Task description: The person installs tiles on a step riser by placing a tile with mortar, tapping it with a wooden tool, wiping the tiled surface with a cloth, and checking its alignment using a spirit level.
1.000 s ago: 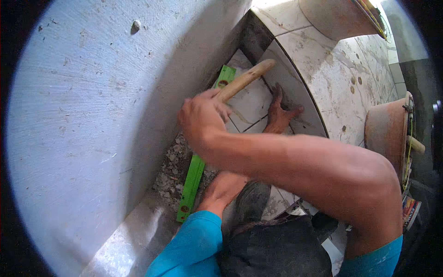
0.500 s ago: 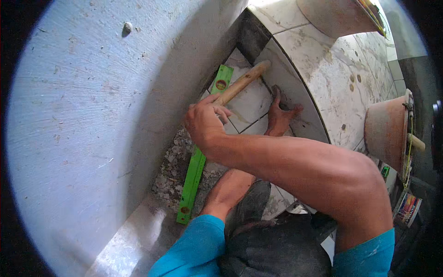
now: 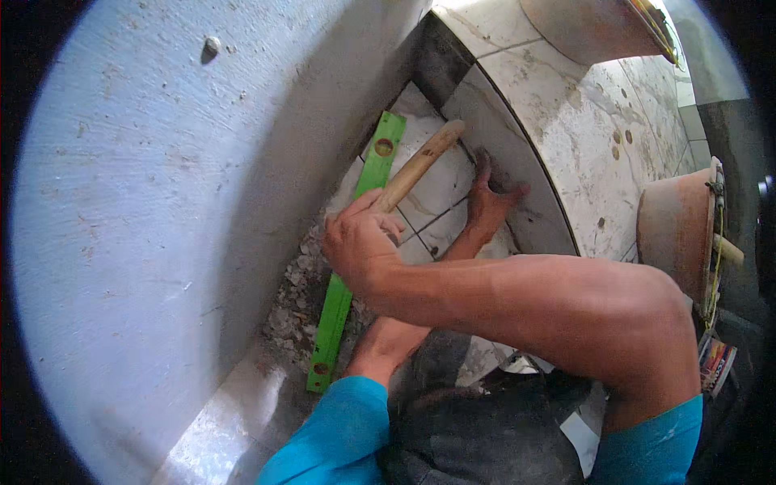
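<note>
My right hand (image 3: 361,246) is closed around the lower end of a smooth, round-tipped wooden handle (image 3: 420,164). Whatever joins the handle inside my grip is hidden. The handle slants up and right over white marbled floor tiles (image 3: 432,187). Beneath my right hand lies a long green spirit level (image 3: 331,330), partly covered by it. My left arm passes under the right one, and my left hand (image 3: 489,206) is against the marbled upright tile (image 3: 529,182) of the step, thumb and fingers spread, holding nothing.
A rough blue-grey wall (image 3: 162,202) rises on the left. Broken mortar rubble (image 3: 291,311) lies along its foot. At right is a tiled ledge (image 3: 558,121) with two worn buckets, one at the top (image 3: 578,28) and one farther down (image 3: 675,222).
My right hand and the wooden handle have dropped a little, the handle's tip moving down and slightly left. My left hand stays at the upright tile.
</note>
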The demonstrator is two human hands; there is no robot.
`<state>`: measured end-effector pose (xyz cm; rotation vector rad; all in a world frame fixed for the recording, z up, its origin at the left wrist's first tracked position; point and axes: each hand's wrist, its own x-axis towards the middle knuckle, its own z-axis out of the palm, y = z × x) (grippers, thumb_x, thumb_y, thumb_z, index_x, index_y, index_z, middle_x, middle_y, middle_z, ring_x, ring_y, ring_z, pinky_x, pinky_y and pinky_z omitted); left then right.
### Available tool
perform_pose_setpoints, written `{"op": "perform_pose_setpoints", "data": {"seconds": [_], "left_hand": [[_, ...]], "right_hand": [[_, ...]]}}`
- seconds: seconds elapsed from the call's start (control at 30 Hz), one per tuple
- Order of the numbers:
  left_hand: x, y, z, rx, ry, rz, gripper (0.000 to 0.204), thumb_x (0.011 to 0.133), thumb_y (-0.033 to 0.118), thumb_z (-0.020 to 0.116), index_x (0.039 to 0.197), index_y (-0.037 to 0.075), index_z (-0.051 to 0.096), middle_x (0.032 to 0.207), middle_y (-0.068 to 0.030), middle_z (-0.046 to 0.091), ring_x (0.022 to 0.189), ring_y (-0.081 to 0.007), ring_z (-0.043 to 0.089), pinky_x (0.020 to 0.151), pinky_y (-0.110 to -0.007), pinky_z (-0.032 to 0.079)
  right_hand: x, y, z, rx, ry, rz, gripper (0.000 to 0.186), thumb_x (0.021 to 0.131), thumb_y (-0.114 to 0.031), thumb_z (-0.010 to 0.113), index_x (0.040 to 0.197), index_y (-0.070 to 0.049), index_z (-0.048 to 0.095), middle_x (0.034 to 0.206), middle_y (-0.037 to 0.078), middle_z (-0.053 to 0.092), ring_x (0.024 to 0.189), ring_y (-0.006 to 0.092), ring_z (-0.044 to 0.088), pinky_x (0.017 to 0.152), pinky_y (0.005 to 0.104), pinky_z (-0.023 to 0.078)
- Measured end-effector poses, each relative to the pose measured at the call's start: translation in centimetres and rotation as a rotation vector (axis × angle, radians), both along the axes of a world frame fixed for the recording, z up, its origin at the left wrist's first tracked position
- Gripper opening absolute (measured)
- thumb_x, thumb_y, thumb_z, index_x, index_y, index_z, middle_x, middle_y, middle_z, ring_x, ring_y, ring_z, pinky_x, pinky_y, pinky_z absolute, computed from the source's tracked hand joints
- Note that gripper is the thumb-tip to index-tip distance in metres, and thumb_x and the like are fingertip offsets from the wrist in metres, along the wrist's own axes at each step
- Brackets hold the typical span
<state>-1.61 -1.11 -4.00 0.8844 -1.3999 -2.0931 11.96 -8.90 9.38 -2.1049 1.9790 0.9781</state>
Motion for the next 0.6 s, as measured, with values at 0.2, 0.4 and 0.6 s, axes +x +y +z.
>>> {"op": "perform_pose_setpoints", "data": {"seconds": [0.2, 0.4, 0.6], "left_hand": [[0.17, 0.10, 0.00, 0.128, -0.020, -0.060, 0.106, 0.069, 0.028, 0.082, 0.145, -0.005, 0.017, 0.145, -0.0232, 0.034, 0.132, -0.0299, 0.036, 0.110, -0.035, 0.029], [0.09, -0.16, -0.05, 0.100, 0.051, -0.024, 0.109, 0.066, 0.031, 0.084, 0.145, -0.006, 0.017, 0.147, -0.0233, 0.029, 0.135, -0.0300, 0.032, 0.111, -0.035, 0.027], [0.12, -0.58, 0.48, -0.053, -0.088, -0.052, 0.107, 0.068, 0.030, 0.082, 0.145, -0.004, 0.017, 0.148, -0.0227, 0.028, 0.136, -0.0297, 0.030, 0.112, -0.036, 0.026]], "right_hand": [[0.20, 0.17, -0.08, -0.158, 0.005, 0.006, 0.022, 0.078, -0.011, 0.059, 0.095, 0.003, 0.063, 0.101, 0.025, 0.061, 0.087, 0.0432, 0.063, 0.032, 0.0407, 0.046], [0.28, -0.23, -0.11, -0.015, 0.040, 0.074, 0.028, 0.080, -0.014, 0.058, 0.103, 0.002, 0.064, 0.101, 0.024, 0.061, 0.098, 0.0437, 0.060, 0.032, 0.0403, 0.047], [0.28, 0.46, -0.81, -0.046, 0.107, -0.014, 0.031, 0.081, -0.014, 0.057, 0.107, 0.001, 0.063, 0.102, 0.022, 0.060, 0.098, 0.0447, 0.059, 0.031, 0.0390, 0.046]]}}
